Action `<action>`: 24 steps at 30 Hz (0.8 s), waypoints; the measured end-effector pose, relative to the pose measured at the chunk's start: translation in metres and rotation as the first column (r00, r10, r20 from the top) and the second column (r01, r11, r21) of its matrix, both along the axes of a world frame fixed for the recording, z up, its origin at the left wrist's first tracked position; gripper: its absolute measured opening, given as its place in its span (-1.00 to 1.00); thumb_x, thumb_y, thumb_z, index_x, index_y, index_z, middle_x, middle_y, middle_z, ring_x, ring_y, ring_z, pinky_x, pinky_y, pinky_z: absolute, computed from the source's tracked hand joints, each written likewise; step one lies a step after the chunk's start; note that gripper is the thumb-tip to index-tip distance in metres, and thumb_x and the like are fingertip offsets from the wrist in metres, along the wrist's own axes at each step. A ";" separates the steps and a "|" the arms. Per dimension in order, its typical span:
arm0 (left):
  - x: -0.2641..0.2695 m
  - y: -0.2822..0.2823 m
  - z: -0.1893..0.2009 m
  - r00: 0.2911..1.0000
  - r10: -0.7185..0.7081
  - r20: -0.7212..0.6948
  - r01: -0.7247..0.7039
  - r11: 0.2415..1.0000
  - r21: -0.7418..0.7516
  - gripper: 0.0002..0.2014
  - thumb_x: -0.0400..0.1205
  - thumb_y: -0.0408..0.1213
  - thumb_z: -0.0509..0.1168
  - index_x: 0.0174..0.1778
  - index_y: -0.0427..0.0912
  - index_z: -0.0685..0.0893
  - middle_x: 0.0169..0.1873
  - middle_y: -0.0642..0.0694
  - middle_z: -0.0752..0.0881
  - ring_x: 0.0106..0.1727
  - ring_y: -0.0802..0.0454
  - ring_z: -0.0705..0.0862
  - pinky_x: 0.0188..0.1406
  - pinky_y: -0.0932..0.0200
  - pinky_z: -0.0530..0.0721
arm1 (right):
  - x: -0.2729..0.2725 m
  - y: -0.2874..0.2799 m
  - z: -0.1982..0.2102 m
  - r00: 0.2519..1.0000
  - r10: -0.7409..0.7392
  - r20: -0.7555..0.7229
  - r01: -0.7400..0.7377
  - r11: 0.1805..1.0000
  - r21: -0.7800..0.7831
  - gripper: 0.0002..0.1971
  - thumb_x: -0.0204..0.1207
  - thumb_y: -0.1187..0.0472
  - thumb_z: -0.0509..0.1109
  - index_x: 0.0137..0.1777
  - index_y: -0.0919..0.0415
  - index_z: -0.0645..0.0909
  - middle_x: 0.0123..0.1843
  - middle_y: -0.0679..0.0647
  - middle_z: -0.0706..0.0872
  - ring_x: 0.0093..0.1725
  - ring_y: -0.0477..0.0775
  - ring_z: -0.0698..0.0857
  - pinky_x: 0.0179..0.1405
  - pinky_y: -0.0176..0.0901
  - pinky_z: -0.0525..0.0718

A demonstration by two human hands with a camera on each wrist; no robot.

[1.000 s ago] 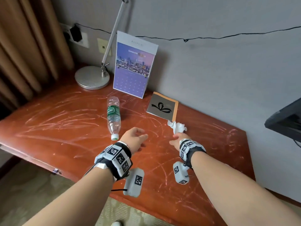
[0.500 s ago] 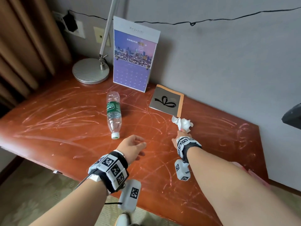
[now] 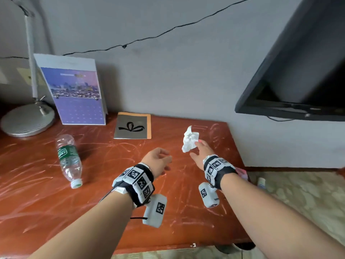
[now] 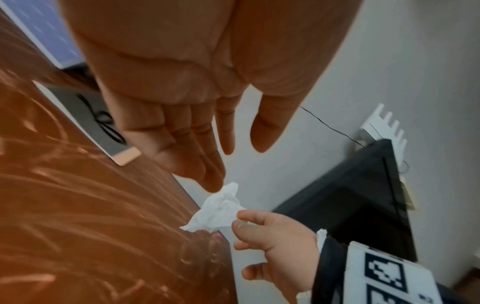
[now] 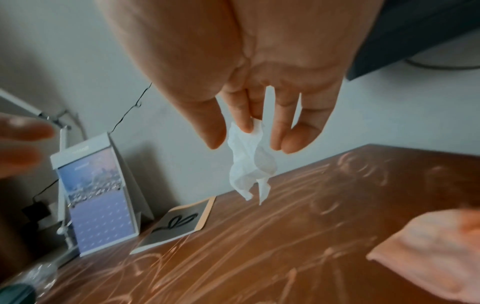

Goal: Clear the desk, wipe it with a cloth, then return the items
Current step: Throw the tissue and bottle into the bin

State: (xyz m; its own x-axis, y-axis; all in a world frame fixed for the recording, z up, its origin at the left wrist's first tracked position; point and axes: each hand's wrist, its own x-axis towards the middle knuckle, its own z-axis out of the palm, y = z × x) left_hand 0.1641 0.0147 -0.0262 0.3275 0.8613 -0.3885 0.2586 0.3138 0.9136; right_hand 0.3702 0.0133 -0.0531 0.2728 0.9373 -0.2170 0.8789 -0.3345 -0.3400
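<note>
Two hands hang over the near middle of the desk (image 3: 37, 206), and only one is working. The left hand (image 3: 158, 161) hovers with fingers loosely spread, holding nothing; I judge it is waiting its turn for the next item. Just beyond it the right hand (image 3: 202, 152) pinches a crumpled tissue (image 3: 190, 140) by its top edge, so the wad dangles clear of the wood. The right wrist view shows the fingers (image 5: 246, 121) nipping only a corner of it, the lightest hold that will carry so light a thing. It is held toward the desk's right end, probably on its way off the surface as rubbish.

To the left a bottle (image 3: 69, 159) lies on its side, cap toward the person, free to roll. Farther back a notebook (image 3: 133, 126) lies flat near the wall, and a calendar (image 3: 74, 92) stands propped beside the lamp (image 3: 28, 120) base. All four are yet to be cleared, so the task looks barely begun.

Much is hard to read. A pink thing (image 3: 241, 172) shows past the right wrist at the desk's edge; it may be the cloth, but most of it is hidden behind the wrist. In the right wrist view it is a blur. The lamp's head is cut off, the monitor (image 3: 298, 71) is only partly in frame, and I cannot read the bottle's label.
</note>
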 end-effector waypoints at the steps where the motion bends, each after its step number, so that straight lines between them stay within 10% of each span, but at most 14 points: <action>1: 0.021 -0.003 0.002 0.999 -0.038 -0.003 0.038 0.999 0.006 -0.92 0.65 -0.34 0.30 0.03 -0.17 0.57 0.08 -0.26 0.71 -0.40 0.03 0.68 -0.47 0.19 0.62 | 0.018 -0.010 0.006 1.000 -0.025 -0.015 0.025 1.000 0.016 -0.44 0.64 0.12 0.29 0.60 0.22 0.29 0.67 0.04 0.20 0.52 0.13 0.43 0.50 -0.12 0.36; 18: 0.357 -0.091 -0.018 0.898 -0.404 -0.175 0.399 0.915 -0.061 -0.88 0.63 -0.35 0.32 0.06 -0.13 0.56 -0.19 -0.14 0.72 -0.41 0.05 0.67 -0.42 0.21 0.62 | 0.331 -0.174 -0.027 0.956 -0.248 -0.159 0.249 0.968 -0.010 -0.48 0.66 0.12 0.27 0.59 0.21 0.32 0.64 -0.01 0.25 0.11 -0.03 0.57 0.25 -0.24 0.44; 24: 0.412 -0.112 -0.040 0.834 -0.470 -0.288 0.466 0.881 -0.088 -0.85 0.63 -0.23 0.33 0.10 -0.12 0.60 -0.15 -0.18 0.78 -0.26 0.00 0.73 -0.16 0.05 0.76 | 0.389 -0.220 -0.084 0.932 -0.306 -0.195 0.286 0.950 -0.123 -0.52 0.66 0.12 0.25 0.55 0.19 0.37 0.66 0.02 0.24 0.39 0.09 0.55 0.44 -0.11 0.42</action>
State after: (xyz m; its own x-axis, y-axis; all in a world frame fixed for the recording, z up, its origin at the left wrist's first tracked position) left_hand 0.5764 -0.0972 -0.0658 0.5595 0.6282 -0.5406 0.6316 0.0992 0.7689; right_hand 0.7596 -0.2071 -0.1372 0.4736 0.7945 -0.3800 0.6475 -0.6066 -0.4613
